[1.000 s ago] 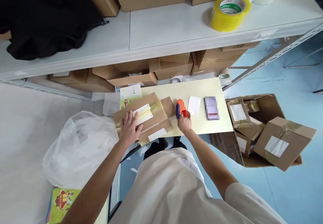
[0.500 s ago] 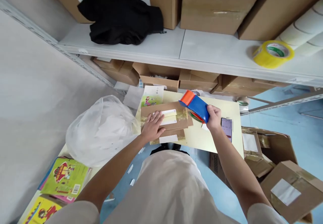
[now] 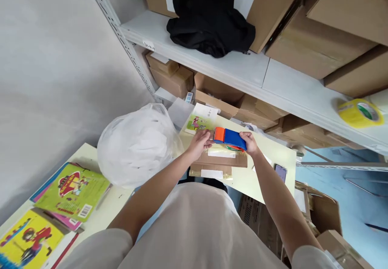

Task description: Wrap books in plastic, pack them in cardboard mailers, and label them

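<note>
In the head view my right hand (image 3: 249, 143) grips the rear of a blue and orange tape dispenser (image 3: 235, 138), with a roll of tape showing at its underside. The dispenser lies over the upper part of a flat cardboard parcel (image 3: 226, 160) that bears a white label and clear tape. At the parcel's left end is my left hand (image 3: 200, 144), fingers stretched toward the dispenser's orange front and apart from one another. Whether its fingertips touch the tape I cannot tell. Another cardboard parcel (image 3: 197, 171) with a white label sits nearer my body.
A picture book (image 3: 201, 117) lies at the table's (image 3: 260, 184) back left, a phone (image 3: 280, 172) at its right. Left stands a white plastic bag (image 3: 136, 148), with children's books (image 3: 72, 192) beside it. Boxes and a yellow tape roll (image 3: 360, 112) occupy the shelf (image 3: 194, 61).
My right hand has brought the tape dispenser down and left over the parcel. My left hand has shifted from the parcel's top to its left end. The view has turned left.
</note>
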`<state>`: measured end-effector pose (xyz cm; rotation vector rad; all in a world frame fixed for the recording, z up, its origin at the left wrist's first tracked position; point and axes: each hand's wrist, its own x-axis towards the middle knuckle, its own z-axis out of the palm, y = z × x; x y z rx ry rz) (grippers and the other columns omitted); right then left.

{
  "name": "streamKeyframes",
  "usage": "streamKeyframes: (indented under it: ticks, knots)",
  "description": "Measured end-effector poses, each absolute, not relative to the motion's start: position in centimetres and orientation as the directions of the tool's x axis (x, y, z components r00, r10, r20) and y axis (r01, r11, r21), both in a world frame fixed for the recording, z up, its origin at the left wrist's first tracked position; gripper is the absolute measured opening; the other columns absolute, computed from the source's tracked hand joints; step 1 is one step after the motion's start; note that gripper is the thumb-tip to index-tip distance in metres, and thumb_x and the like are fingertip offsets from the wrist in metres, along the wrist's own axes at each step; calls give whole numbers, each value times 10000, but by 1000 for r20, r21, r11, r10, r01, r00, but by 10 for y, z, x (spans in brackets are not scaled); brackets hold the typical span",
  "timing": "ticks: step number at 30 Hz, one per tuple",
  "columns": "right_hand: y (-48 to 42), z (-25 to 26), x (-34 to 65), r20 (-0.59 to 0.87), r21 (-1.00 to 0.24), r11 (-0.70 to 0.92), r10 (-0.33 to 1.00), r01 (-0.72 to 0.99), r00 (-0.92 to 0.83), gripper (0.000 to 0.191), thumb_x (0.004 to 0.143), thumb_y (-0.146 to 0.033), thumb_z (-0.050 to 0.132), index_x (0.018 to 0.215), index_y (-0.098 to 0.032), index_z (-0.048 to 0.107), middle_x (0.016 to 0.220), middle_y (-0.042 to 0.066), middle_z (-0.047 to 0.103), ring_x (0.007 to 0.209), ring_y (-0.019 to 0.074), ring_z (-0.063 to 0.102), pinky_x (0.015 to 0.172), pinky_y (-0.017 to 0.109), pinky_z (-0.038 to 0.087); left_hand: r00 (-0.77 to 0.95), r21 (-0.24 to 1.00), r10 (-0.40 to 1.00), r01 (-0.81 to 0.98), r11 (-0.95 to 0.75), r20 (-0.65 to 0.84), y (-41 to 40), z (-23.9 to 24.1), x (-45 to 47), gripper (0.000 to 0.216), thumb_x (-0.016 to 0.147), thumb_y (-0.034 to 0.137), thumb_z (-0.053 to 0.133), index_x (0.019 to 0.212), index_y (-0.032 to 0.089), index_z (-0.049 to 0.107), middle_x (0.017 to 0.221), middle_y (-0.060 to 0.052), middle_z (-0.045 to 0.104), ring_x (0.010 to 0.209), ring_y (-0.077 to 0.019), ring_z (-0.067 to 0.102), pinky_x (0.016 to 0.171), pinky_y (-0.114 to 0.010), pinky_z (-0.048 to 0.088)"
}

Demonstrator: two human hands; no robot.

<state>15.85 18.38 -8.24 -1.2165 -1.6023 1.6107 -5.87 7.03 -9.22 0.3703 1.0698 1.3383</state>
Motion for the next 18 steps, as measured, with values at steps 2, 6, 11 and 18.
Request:
streamKeyframes:
  ticks: [2, 6, 11, 18]
  knots:
    - [182, -80, 157, -214, -963, -112, 872, 247, -440, 603, 655, -709, 608, 451, -215, 331, 428, -61, 278, 409, 67, 239, 393, 228, 223, -85, 704, 874, -632, 324, -479, 78, -86, -60, 403, 665, 459, 764, 916, 172, 632, 771, -30, 676, 630, -107, 643, 637, -244, 511]
    - [177, -68, 149, -220, -948, -80, 864, 308, -454, 617, 637, -732, 600, 446, -215, 323, 425, -64, 256, 414, 65, 221, 393, 230, 210, -158, 770, 849, -528, 359, -504, 84, -81, -63, 280, 605, 350, 806, 707, 143, 648, 643, -12, 650, 534, -83, 595, 552, -217, 491]
    - [171, -51, 151, -198, -931, 2, 837, 364, -511, 566, 666, -688, 613, 468, -195, 415, 460, -48, 332, 441, 74, 274, 415, 237, 240, -270, 820, 834, -476, 318, -480, 61, -83, -83, 237, 595, 315, 794, 667, 135, 659, 589, -16, 645, 509, -94, 584, 496, -211, 453]
    - [163, -48, 156, -172, -849, 147, 831, 508, -529, 547, 738, -630, 581, 462, -187, 416, 474, -45, 336, 466, 78, 293, 421, 232, 250, -404, 879, 792, -340, 334, -457, 28, -105, -114, 314, 608, 421, 761, 641, 134, 638, 588, -39, 650, 493, -97, 549, 502, -235, 446]
